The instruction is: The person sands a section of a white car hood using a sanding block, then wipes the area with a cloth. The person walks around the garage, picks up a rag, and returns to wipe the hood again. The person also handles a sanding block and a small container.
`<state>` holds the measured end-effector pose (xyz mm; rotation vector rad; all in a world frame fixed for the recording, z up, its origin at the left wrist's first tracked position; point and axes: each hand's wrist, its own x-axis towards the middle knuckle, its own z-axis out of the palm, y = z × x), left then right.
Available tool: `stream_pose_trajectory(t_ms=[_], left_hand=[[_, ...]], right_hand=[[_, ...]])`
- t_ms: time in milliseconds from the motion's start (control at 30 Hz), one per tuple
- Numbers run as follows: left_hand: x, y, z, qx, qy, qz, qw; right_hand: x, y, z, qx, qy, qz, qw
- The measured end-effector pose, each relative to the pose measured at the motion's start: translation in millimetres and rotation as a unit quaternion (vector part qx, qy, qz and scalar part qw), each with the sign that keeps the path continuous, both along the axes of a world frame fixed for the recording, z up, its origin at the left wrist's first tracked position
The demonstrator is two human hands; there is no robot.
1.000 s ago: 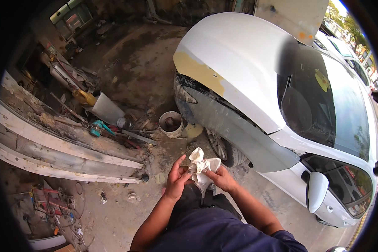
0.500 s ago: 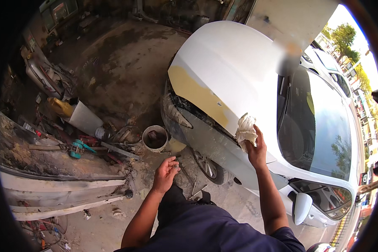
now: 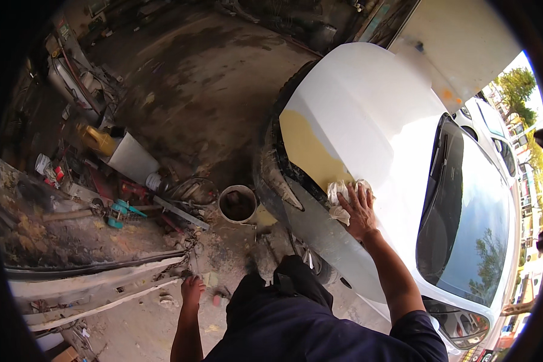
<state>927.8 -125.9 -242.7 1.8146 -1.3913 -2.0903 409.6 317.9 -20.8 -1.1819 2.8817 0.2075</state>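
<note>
My right hand (image 3: 360,211) is spread over a crumpled off-white cloth (image 3: 338,192), pressing it onto the edge of a white car hood (image 3: 368,114). The cloth bunches out past the fingers, beside a yellowish filler patch (image 3: 311,145) on the hood's front corner. Below the hood edge runs the dull grey fender (image 3: 320,224). My left hand (image 3: 192,291) hangs low on the left with curled fingers, near the end of a long pale car panel (image 3: 102,280). Whatever it may hold is too small to make out.
A bucket (image 3: 237,204) with something dark inside stands on the floor by the car's front. To the left lie a teal power tool (image 3: 122,214), a grey bin (image 3: 130,158), a yellow jug (image 3: 98,140) and scattered scrap. The windshield (image 3: 464,223) is at right.
My right hand has gone from holding the cloth above the hood edge to pressing it on the surface, nearer the yellowish patch. My left hand has dropped down and to the left.
</note>
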Motion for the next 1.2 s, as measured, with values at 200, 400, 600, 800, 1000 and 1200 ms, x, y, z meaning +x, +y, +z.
stream_pose_trajectory(t_ms=[200, 400, 600, 800, 1000, 1200], left_hand=[[3.4, 55.6, -10.5, -0.016, -0.072, -0.067, 0.995], [-21.4, 97.7, -4.7, -0.083, -0.126, -0.089, 0.985], [-24.8, 142.4, 21.1, -0.091, -0.191, -0.132, 0.968], [17.5, 186.2, 54.0, -0.121, -0.22, -0.083, 0.964], [67.9, 227.7, 26.8, 0.032, -0.226, -0.073, 0.971], [78.7, 208.1, -9.8, 0.017, -0.199, -0.105, 0.974]], right_hand=[[-53.5, -90.0, 15.0, -0.007, -0.033, 0.059, 0.998], [-136.0, -195.7, 16.2, -0.026, -0.043, 0.167, 0.985], [-224.9, -296.3, 3.4, 0.008, -0.041, 0.168, 0.985], [-274.2, -355.5, 0.1, 0.052, 0.033, 0.15, 0.987], [-217.4, -298.2, -9.7, -0.028, -0.047, 0.199, 0.979], [-132.6, -202.4, -10.2, -0.067, -0.045, 0.284, 0.955]])
